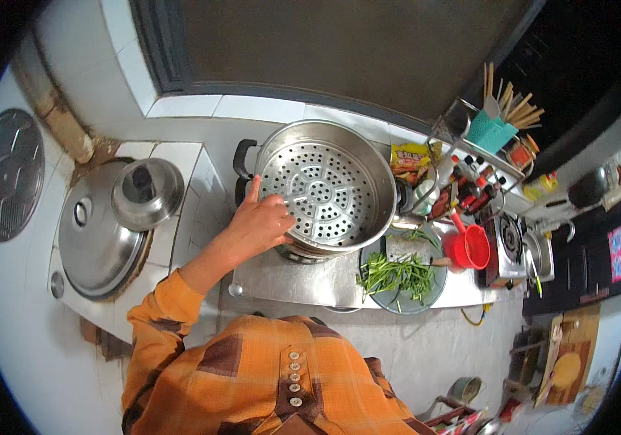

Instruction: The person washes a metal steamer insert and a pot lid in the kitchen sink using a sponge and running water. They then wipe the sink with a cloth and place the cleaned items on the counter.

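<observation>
My left hand (260, 218) is over the front left rim of a stainless-steel steamer pot (351, 133), beside its black side handles (244, 159). The index finger points away from me and the other fingers are curled; whether they grip the rim is hidden. Inside the pot lies a perforated steamer plate (320, 192) with nothing on it. My right hand is out of view. Right of the pot, cut green leafy stalks (397, 277) are heaped on a round dark board (434, 291). A cleaver (405, 248) with a wooden handle rests behind them.
At left, a domed metal lid (98, 234) covers a built-in stove, with a smaller metal lid (147, 194) on it. A red dipper (469, 247), sauce bottles (473, 190), a teal chopstick holder (491, 132) and a gas burner (509, 239) stand to the right.
</observation>
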A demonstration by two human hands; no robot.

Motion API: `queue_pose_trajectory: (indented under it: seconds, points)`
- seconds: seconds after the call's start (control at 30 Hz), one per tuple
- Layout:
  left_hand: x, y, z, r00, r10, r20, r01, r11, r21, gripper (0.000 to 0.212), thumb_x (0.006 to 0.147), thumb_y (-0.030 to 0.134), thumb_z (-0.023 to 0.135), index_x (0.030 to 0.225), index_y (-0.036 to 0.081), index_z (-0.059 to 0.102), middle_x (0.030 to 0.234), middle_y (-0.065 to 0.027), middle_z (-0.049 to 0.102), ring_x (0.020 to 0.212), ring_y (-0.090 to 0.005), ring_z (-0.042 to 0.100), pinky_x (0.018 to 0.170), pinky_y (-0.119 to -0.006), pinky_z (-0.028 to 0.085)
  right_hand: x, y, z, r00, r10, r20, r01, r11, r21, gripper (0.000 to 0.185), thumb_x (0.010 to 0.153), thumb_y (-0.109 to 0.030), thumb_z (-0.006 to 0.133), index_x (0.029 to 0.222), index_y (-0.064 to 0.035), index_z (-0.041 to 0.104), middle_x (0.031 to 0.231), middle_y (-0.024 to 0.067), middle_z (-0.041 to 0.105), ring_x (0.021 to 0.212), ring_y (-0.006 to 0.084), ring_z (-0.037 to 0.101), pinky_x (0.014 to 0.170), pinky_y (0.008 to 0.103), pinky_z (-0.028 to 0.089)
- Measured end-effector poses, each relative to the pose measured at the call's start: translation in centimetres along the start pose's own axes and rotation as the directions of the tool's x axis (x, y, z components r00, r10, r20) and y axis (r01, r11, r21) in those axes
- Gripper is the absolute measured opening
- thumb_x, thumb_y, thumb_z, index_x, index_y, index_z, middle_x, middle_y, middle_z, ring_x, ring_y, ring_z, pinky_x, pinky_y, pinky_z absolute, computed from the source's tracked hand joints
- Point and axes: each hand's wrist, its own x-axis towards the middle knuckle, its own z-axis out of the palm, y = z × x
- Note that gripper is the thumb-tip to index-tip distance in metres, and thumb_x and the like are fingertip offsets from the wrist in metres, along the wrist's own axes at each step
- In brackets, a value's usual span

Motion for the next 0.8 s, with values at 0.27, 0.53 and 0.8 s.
queue_pose_trajectory:
  seconds: [0.27, 0.53, 0.8]
  points:
    - [0.2, -1.9, 2.3, 0.991, 0.081, -0.102, -0.097, 0.981, -0.166, 0.021, 0.057, 0.016, 0.071, 0.069, 0.014, 0.055, 0.069, 0.004, 0.052, 0.079, -0.014, 0.053, 0.101, -0.051, 0.023, -1.4, 0.5, 4.8, 0.996, -0.016, -0.093, 0.041, 0.964, 0.263, 0.008, 0.077, -0.008, 0.053, 0.073, -0.0018, 0.055, 0.062, 0.0093, 0.057, 0.05, 0.019, 0.057, 0.038, 0.0291, 0.042]
    - [1.3, -0.4, 1.5, 0.99, 0.137, -0.016, -0.138, 0.988, -0.066, 0.018, 0.057, 0.012, 0.068, 0.065, 0.014, 0.052, 0.066, 0.0019, 0.046, 0.073, -0.0158, 0.051, 0.096, -0.047, 0.031, 6.1, 5.7, 5.6, 1.0, -0.02, 0.009, 0.018, 0.982, 0.189, 0.013, 0.074, -0.016, 0.053, 0.066, -0.0064, 0.058, 0.065, 0.0088, 0.06, 0.055, 0.0197, 0.059, 0.045, 0.031, 0.044]
    - [2.0, 0.7, 0.9, 0.991, 0.129, 0.029, -0.126, 0.989, -0.083, 0.013, 0.061, 0.011, 0.065, 0.064, 0.013, 0.052, 0.065, 0.0002, 0.045, 0.071, -0.0178, 0.05, 0.081, -0.038, 0.038, 14.6, 7.9, 5.3, 0.934, -0.328, 0.141, 0.356, 0.82, -0.448, 0.016, 0.065, -0.027, 0.061, 0.068, -0.013, 0.066, 0.074, 0.0073, 0.065, 0.07, 0.0261, 0.062, 0.062, 0.0354, 0.05]
